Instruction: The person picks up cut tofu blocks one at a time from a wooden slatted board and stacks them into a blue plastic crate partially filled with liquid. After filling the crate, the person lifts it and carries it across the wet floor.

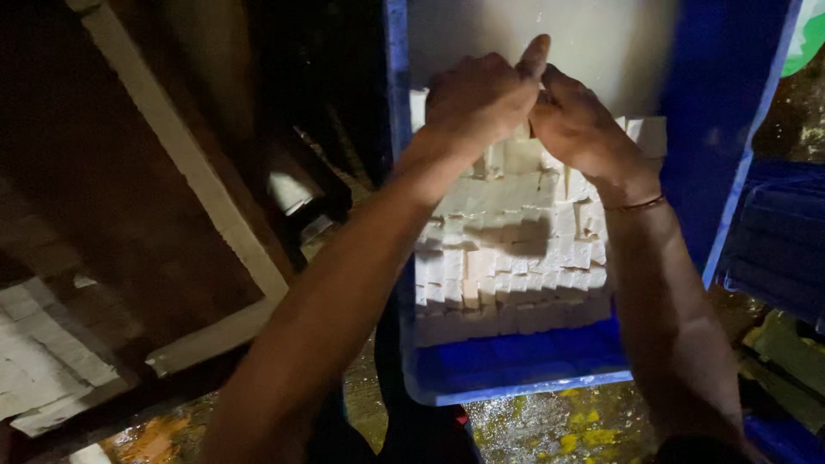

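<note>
Dim wet floor [550, 425] with yellow stains, wooden frames to the left. Blue crate [516, 365] in front of me, filled with stacked white cubes [507, 266], probably soft, wet and crumbly, so take them by the flat sides, lightly. My left hand [477, 99] and right hand [580, 125] are pressed together at the stack's far end, fingers curled down onto the top cubes; the grip itself is hidden. Both forearms stretched forward.

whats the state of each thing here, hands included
left hand: curled, resting on the top cubes
right hand: curled, on the cubes beside the left
white cubes: cut small, stacked in rows
blue crate: partly filled, near end bare
bracelet: on the right wrist
floor: wet, yellow stains
</note>
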